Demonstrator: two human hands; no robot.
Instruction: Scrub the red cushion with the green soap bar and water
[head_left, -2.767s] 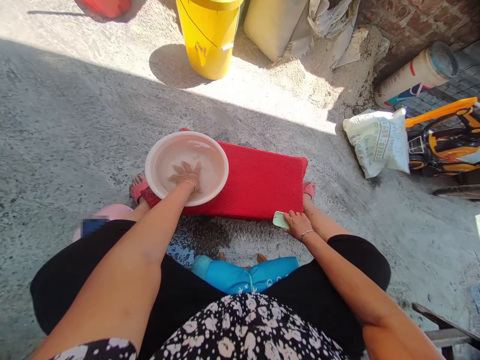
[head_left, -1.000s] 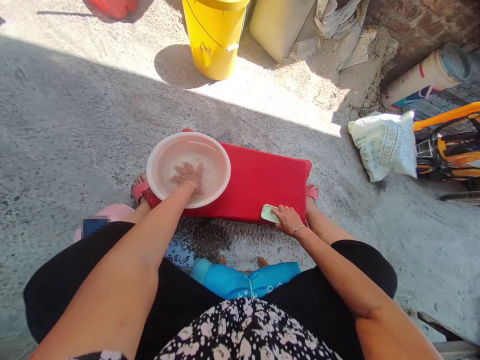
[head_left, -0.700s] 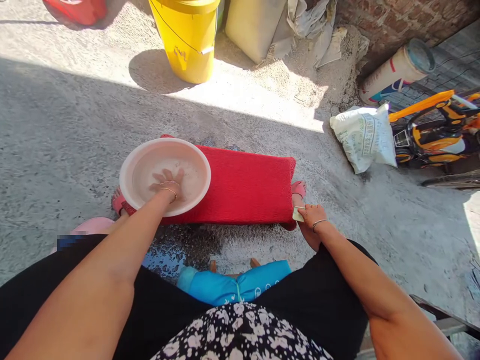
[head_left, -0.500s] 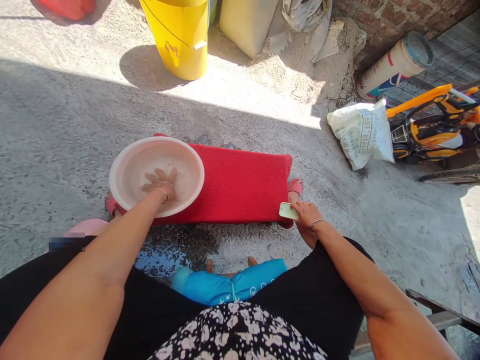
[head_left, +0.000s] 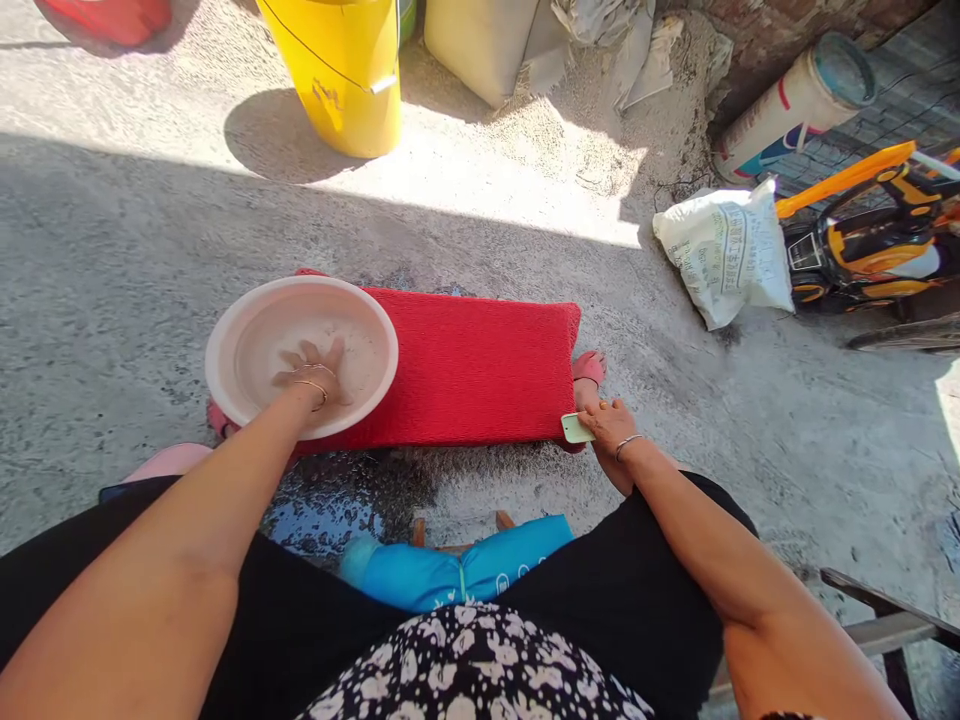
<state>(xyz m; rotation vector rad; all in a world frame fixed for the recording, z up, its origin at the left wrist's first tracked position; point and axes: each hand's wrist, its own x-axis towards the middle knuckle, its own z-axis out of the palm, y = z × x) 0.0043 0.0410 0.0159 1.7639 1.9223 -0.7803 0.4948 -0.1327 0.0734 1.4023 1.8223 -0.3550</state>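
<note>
A pale pink basin [head_left: 225, 385] with water in it stands on the left end of a bench covered in red cloth [head_left: 480, 370]. My left hand [head_left: 313, 375] is under the water, fingers spread, near the basin's bottom. By the bench's right front corner my right hand [head_left: 607, 425] grips a pale green piece [head_left: 575, 429], flat and rounded with a small hole at its end, which looks like a scrubbing brush. Its underside is hidden, so no bristles show.
Beyond the bench stands a yellow bucket [head_left: 337, 90]. To the right are a stuffed white sack [head_left: 724, 255], an orange toy digger [head_left: 877, 240] and a paint bucket [head_left: 787, 115]. Wet concrete [head_left: 322, 515] lies in front, near a blue sleeve-like bundle [head_left: 457, 570].
The view has shifted slightly, so most things sit a little farther left. My left hand stays in the water, and my right hand keeps its grip at the bench corner.
</note>
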